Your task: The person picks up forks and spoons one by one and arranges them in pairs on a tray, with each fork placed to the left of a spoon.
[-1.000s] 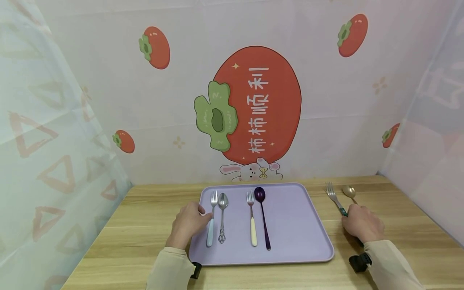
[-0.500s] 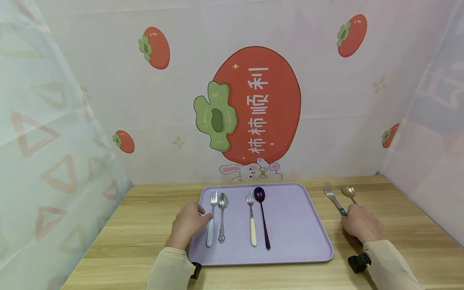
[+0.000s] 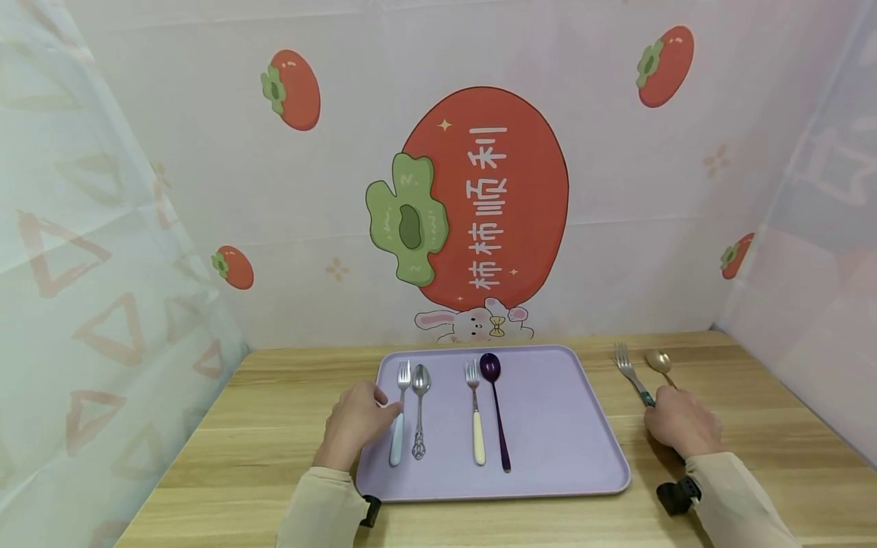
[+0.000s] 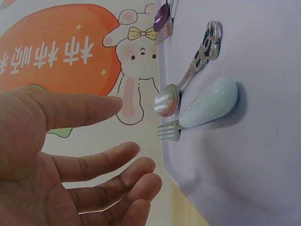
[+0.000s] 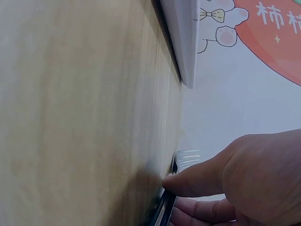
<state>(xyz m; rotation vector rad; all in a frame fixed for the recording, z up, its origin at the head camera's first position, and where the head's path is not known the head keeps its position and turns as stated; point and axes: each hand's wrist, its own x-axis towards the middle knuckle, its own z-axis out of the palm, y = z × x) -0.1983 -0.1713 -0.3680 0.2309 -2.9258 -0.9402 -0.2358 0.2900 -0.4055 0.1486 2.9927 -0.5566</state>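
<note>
At the tray's left side my left hand (image 3: pixel 358 418) hovers with fingers loosely bent and apart, holding nothing, as the left wrist view shows. Closest to it lies a fork with a pale blue handle (image 4: pixel 211 103), beside a silver spoon with an ornate handle (image 4: pixel 202 52). Further right on the lilac tray (image 3: pixel 562 426) are a cream-handled fork (image 3: pixel 479 438) and a long purple spoon (image 3: pixel 499 411). My right hand (image 3: pixel 685 422) pinches the dark green handle of a fork (image 5: pixel 187 157) on the table. A gold spoon (image 3: pixel 660 361) lies next to it, its handle mostly hidden by the hand.
The wooden table (image 3: pixel 233 441) extends to both sides of the tray. A printed cloth wall (image 3: pixel 329 190) with persimmon pictures stands behind it, and more cloth walls close in the left and right. The tray's raised rim (image 5: pixel 188 47) lies left of the right hand.
</note>
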